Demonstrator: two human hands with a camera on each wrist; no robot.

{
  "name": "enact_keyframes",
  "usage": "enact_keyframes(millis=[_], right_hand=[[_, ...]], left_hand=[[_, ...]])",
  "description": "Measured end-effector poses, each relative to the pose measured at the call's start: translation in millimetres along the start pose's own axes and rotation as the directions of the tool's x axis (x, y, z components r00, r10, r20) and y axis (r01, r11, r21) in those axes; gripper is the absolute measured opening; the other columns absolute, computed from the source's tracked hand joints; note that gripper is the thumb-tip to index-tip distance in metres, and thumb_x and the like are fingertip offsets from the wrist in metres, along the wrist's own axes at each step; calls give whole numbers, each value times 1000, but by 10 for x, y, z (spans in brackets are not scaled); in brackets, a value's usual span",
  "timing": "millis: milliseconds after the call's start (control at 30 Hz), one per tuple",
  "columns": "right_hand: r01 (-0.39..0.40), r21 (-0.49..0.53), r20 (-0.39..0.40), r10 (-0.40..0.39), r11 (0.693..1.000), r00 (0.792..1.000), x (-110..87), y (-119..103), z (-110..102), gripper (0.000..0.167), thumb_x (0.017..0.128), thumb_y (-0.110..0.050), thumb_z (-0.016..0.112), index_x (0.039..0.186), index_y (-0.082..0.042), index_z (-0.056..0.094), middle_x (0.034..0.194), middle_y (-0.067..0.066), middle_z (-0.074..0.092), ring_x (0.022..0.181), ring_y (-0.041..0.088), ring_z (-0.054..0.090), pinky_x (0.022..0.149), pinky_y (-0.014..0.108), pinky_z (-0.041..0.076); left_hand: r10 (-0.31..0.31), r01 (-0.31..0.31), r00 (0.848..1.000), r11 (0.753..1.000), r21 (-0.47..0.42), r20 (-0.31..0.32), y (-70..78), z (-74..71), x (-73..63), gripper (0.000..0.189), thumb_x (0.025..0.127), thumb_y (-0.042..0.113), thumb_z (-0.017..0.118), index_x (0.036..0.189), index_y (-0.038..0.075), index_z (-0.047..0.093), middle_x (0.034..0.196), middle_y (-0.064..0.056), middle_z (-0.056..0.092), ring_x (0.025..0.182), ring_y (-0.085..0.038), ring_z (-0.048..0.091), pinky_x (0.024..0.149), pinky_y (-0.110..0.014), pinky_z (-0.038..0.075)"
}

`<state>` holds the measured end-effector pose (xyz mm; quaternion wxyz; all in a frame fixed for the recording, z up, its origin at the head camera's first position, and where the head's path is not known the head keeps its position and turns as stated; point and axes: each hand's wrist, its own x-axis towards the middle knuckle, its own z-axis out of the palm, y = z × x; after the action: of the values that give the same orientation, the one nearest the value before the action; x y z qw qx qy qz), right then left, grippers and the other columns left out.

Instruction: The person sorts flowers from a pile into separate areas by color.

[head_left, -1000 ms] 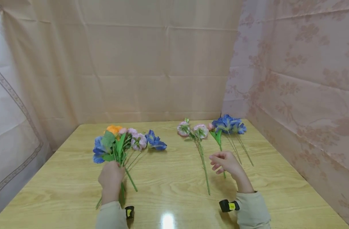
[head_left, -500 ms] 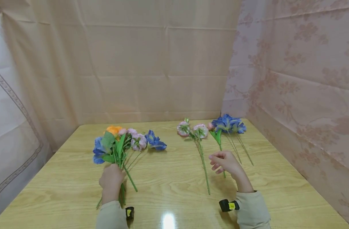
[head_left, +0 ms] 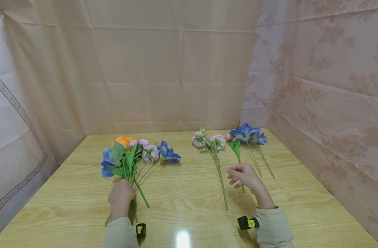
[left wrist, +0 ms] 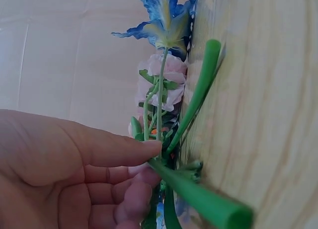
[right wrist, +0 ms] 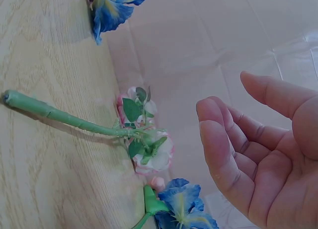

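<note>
Blooms on the pink spray (head_left: 217,160) number two, with one small bud above them. To its right lie one pink tulip (head_left: 235,148) with green leaves and two blue flowers (head_left: 245,133) on thin stems. Left of the spray is one mixed bunch (head_left: 130,162), showing one orange bloom (head_left: 124,140), two blue blooms (head_left: 168,153) and at least three pink or lilac ones. All are at the wooden table (head_left: 182,193); each of the two wrists carries one black device (head_left: 248,223).

Compared with a second ago, the left hand (head_left: 121,194) sits slightly lower along the bunch's stems. The spray and the right hand (head_left: 245,175) look unchanged.

Left of the spray, the left hand pinches green stems between thumb and forefinger, the other fingers curled; how many stems it grips I cannot tell. Just right of the spray's stem, the right hand hovers empty, fingers loosely bent and pointing toward that stem, thumb slightly apart from them.
</note>
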<state>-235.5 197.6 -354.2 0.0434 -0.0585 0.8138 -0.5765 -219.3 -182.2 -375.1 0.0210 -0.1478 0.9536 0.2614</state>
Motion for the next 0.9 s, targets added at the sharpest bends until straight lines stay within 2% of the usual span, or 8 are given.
enact_keyframes(millis=[367, 467, 600, 767, 900], right_hand=[[2, 7, 9, -2, 1000, 1000, 11, 11, 7, 36, 89, -17, 55, 103, 16, 54, 76, 11, 61, 61, 19, 60, 52, 33, 51], [5, 9, 13, -5, 1000, 1000, 3, 8, 19, 36, 89, -17, 55, 103, 16, 54, 76, 12, 61, 62, 20, 61, 53, 34, 51], [17, 9, 28, -17, 1000, 999, 1, -3, 30, 36, 89, -17, 55, 104, 16, 53, 78, 13, 61, 62, 21, 60, 53, 35, 51], [29, 0, 43, -29, 1000, 999, 5, -22, 37, 36, 90, -17, 54, 105, 16, 53, 79, 14, 60, 62, 20, 60, 53, 34, 51], [42, -17, 43, -41, 999, 998, 9, -57, 57, 34, 89, -15, 54, 105, 15, 54, 77, 12, 60, 62, 19, 60, 53, 34, 51]], left_hand=[[11, -12, 1000, 999, -43, -17, -24, -74, -42, 17, 79, 10, 53, 80, -7, 56, 78, -19, 56, 61, -26, 50, 48, -38, 43], [17, -19, 1000, 998, -61, -19, -6, -105, -71, 13, 79, 7, 50, 70, -3, 51, 71, -15, 52, 59, -25, 48, 45, -35, 40], [34, -37, 999, 995, -91, -39, 25, -135, -102, 28, 81, 8, 48, 55, 10, 37, 57, -5, 39, 51, -19, 40, 43, -30, 34], [76, -85, 993, 991, -107, -87, 69, -165, -129, 39, 84, 13, 52, 51, 15, 32, 51, 2, 26, 47, -13, 29, 42, -24, 25], [151, -166, 979, 980, -107, -141, 113, -190, -157, 27, 82, 10, 56, 57, 8, 46, 57, -3, 44, 53, -19, 43, 44, -30, 34]])
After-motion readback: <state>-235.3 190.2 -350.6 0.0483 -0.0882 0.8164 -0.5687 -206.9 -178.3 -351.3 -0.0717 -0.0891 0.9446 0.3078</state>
